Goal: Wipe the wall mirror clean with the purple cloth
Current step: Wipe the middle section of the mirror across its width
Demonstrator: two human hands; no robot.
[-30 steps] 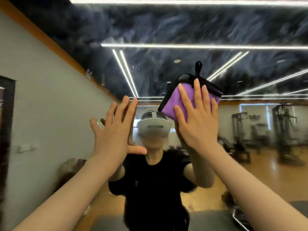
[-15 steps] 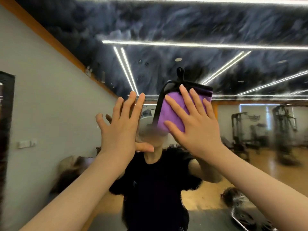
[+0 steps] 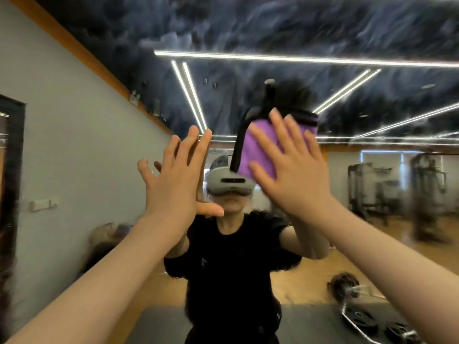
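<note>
— Purple cloth [image 3: 258, 155] is pressed flat on the wall mirror [image 3: 347, 33] by the right hand [image 3: 295, 180], fingers straight.
— Left hand [image 3: 173, 187] is spread flat on the glass beside it, nothing gripped.

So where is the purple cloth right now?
In the head view, the purple cloth with black trim sits right of centre, pressed flat against the wall mirror under the right hand, beside the open left hand.

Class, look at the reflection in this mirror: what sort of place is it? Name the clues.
Most likely a gym. The wall mirror reflects weight machines, weight plates on a dark floor mat, and a wooden floor.
</note>
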